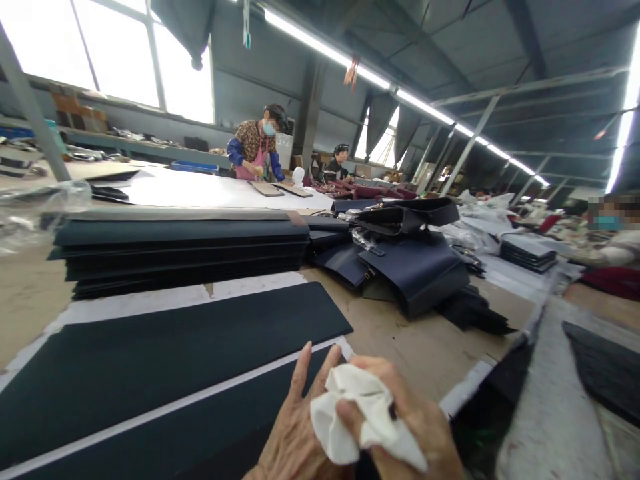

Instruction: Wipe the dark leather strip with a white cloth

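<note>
A crumpled white cloth (363, 413) is gripped in my right hand (415, 413), its fingers wrapped round it at the bottom centre. Just left of it, my left hand (295, 420) has its fingers spread over the near dark panel (200, 427); the cloth hides part of this hand. A second dark green panel (190, 347) lies flat beyond, with a narrow white strip between the two. Both panels rest on white paper (185, 289) on the brown table (395, 347).
Behind the panels stands a thick stack of dark sheets (185, 250). Dark blue bag pieces (415, 267) are heaped right of it. A pale, worn surface (545, 413) fills the lower right. People work at farther tables.
</note>
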Tool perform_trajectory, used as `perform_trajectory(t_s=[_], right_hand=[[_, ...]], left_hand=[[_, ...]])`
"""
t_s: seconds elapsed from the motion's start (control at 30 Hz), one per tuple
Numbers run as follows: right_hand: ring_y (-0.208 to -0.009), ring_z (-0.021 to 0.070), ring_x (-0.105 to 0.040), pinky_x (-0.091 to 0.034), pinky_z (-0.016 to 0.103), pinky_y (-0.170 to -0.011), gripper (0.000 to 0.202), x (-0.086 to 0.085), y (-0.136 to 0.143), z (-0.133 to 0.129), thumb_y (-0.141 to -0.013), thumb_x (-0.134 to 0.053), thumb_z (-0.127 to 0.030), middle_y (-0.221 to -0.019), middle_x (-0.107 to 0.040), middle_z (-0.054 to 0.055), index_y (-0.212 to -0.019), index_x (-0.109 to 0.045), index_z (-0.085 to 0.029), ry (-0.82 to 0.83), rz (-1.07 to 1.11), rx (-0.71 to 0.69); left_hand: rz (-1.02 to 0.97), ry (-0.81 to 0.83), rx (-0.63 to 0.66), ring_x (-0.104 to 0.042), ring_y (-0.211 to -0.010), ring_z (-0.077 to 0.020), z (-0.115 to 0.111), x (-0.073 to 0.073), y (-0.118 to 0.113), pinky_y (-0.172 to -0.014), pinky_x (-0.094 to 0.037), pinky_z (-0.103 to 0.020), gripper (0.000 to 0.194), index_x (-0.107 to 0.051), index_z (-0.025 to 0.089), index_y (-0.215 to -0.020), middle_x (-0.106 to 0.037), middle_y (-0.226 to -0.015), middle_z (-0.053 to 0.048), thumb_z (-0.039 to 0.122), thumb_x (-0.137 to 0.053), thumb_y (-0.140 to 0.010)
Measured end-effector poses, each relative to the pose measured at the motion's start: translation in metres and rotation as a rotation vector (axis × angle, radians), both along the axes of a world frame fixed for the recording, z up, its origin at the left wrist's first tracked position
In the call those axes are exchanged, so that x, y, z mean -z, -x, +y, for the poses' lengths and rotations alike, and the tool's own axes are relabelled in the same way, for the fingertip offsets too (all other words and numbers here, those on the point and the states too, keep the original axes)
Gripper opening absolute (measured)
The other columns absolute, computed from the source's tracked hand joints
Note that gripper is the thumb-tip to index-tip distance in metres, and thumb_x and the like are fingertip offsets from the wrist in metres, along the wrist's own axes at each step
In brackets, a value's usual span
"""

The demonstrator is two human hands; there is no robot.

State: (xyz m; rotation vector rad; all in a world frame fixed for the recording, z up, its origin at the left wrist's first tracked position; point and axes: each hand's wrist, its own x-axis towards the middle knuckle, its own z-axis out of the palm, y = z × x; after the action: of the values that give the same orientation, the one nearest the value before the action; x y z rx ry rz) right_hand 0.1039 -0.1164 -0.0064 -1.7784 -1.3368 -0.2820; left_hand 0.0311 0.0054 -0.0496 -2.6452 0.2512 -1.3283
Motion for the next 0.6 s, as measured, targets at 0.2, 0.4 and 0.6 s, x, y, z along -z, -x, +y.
perform_trajectory(t_s=[0.2, 0.4, 0.6], right_hand=[[-0.082, 0.0179, -0.049, -0.042, 0.031, -0.071, 0.013, 0.009, -0.025, 0.015, -0.09, -0.036, -0.016, -0.088, -0.052, 0.006, -0.09, -0.049, -0.016, -0.01, -0.54, -0.012], [-0.075, 0.0165, -0.053, -0.041, 0.027, -0.068, 0.016, -0.021, -0.059, -0.018, -0.09, -0.045, -0.028, -0.085, -0.055, 0.005, -0.096, -0.051, -0.015, -0.044, -0.609, 0.305], [-0.078, 0.0121, -0.054, -0.043, 0.02, -0.069, 0.011, -0.017, 0.004, 0.011, -0.091, -0.042, -0.025, -0.089, -0.055, 0.001, -0.097, -0.05, -0.021, 0.035, -0.302, 0.035]], left_hand=[[-0.016, 0.058, -0.01, -0.03, -0.128, -0.03, 0.0, 0.003, 0.0, -0.108, 0.009, -0.052, 0.046, -0.049, 0.017, -0.123, -0.056, -0.122, -0.004, 0.041, -0.041, -0.084], [0.154, 0.074, -0.013, -0.023, -0.132, -0.027, 0.0, -0.001, 0.001, -0.103, 0.024, -0.051, 0.052, -0.032, 0.009, -0.134, -0.034, -0.142, -0.006, 0.039, -0.031, -0.091], [0.225, 0.331, 0.127, -0.055, -0.105, -0.0158, -0.008, 0.015, -0.006, -0.098, -0.039, -0.027, 0.04, -0.041, 0.011, -0.127, -0.06, -0.115, -0.007, 0.017, -0.031, -0.089]])
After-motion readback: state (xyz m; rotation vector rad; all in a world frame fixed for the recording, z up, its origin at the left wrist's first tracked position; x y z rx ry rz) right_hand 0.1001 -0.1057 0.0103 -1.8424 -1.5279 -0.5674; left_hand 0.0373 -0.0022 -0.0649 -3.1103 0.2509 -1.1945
